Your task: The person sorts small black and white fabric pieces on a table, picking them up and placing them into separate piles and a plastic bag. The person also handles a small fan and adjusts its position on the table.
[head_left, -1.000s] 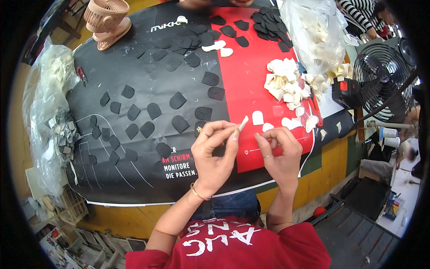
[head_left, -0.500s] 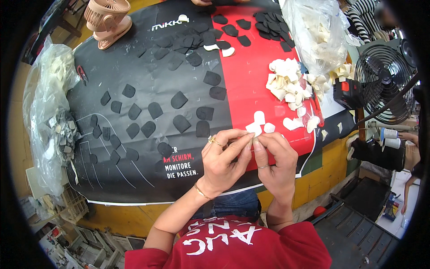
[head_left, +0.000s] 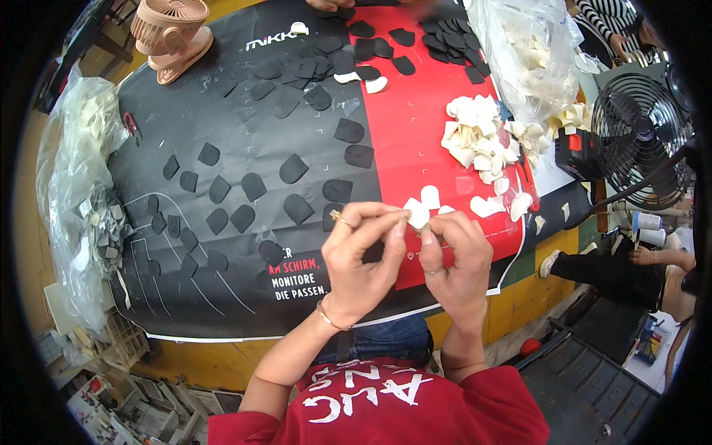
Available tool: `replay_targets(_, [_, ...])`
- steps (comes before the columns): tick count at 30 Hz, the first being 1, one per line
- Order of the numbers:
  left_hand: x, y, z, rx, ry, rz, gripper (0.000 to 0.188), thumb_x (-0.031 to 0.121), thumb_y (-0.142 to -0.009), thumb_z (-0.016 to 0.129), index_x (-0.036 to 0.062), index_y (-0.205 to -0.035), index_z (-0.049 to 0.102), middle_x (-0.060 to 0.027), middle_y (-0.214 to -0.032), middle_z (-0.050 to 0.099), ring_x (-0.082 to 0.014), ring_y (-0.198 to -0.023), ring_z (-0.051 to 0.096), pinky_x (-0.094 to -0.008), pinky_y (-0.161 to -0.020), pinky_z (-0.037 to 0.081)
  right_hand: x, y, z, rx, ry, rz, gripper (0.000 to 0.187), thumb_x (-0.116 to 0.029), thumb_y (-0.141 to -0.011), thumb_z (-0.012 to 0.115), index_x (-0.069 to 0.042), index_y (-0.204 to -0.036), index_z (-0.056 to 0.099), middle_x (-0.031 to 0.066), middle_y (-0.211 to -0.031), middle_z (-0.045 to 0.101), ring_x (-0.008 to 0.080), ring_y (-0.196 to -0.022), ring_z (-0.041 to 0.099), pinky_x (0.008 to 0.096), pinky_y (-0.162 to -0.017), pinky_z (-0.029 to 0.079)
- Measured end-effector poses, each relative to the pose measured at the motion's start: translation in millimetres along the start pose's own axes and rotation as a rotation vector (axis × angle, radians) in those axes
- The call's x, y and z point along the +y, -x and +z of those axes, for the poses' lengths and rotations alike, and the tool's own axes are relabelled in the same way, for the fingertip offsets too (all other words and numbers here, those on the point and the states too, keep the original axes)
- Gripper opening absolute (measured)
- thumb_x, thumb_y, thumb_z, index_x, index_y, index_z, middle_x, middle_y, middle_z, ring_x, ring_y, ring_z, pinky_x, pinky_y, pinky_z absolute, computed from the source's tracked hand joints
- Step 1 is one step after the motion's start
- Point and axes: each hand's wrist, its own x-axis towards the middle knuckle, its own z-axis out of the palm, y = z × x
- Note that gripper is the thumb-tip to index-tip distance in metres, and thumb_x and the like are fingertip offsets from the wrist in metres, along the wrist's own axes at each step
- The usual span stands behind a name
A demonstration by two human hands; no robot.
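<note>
My left hand (head_left: 367, 248) and my right hand (head_left: 458, 259) are close together over the red part of the mat. Between their fingertips is a small white round-ended patch (head_left: 417, 214). The left thumb and forefinger pinch its left edge, and the right thumb presses at its lower edge. Just beyond it lies another white patch (head_left: 430, 196); a further one is partly hidden behind my right fingers. To the left, several black round-ended patches (head_left: 294, 169) lie spread over the black part of the mat (head_left: 245, 297).
A heap of cream-white pieces (head_left: 478, 133) lies right, beside red-handled scissors (head_left: 526, 178). Plastic bags of pieces stand left (head_left: 78, 170) and far right (head_left: 523, 52). More black patches (head_left: 452, 41) are piled far off, near another person's hand (head_left: 330, 4). Fans stand far left (head_left: 169, 33) and right (head_left: 639, 122).
The fingertips have moved slightly apart, my left hand shifting left, and more of the white patch shows between them. At the far edge, another person's hand has moved in among the black patches.
</note>
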Motion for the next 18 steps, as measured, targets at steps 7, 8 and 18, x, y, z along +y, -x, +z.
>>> replay_targets(7, [4.5,-12.5,-7.9,-0.186,-0.038,0.101,0.018,0.004,-0.080,0.075,0.0031,-0.098,0.075,-0.0089,-0.095,0.067,-0.0192,-0.074,0.065,-0.0288,-0.065,0.051,2.5,-4.4,-0.3,0.016,0.099,-0.110,0.008,-0.010,-0.086,0.066,-0.004,-0.090,0.064,0.0058,-0.083,0.062,0.0236,-0.071,0.059,0.0362,-0.065,0.041])
replay_targets(8, [5.0,-13.9,-7.5,-0.175,-0.055,0.095,0.018,0.004,-0.079,0.075,0.0028,-0.097,0.075,-0.0091,-0.094,0.067,-0.0197,-0.074,0.065,-0.0292,-0.065,0.051,2.0,-5.2,0.1,0.013,0.123,-0.129,0.008,-0.010,-0.086,0.066,-0.004,-0.090,0.064,0.0058,-0.083,0.062,0.0236,-0.072,0.060,0.0363,-0.066,0.041])
replay_targets(18, [-1.6,-38.2,-17.9,0.086,-0.246,0.152,0.014,-0.002,-0.079,0.071,-0.0005,-0.093,0.073,-0.0096,-0.090,0.068,-0.0199,-0.078,0.067,-0.0311,-0.068,0.054,10.1,-13.5,-1.8,0.099,0.089,-0.064,0.003,-0.006,-0.085,0.063,-0.003,-0.087,0.064,0.0071,-0.081,0.063,0.0237,-0.066,0.055,0.0358,-0.064,0.041])
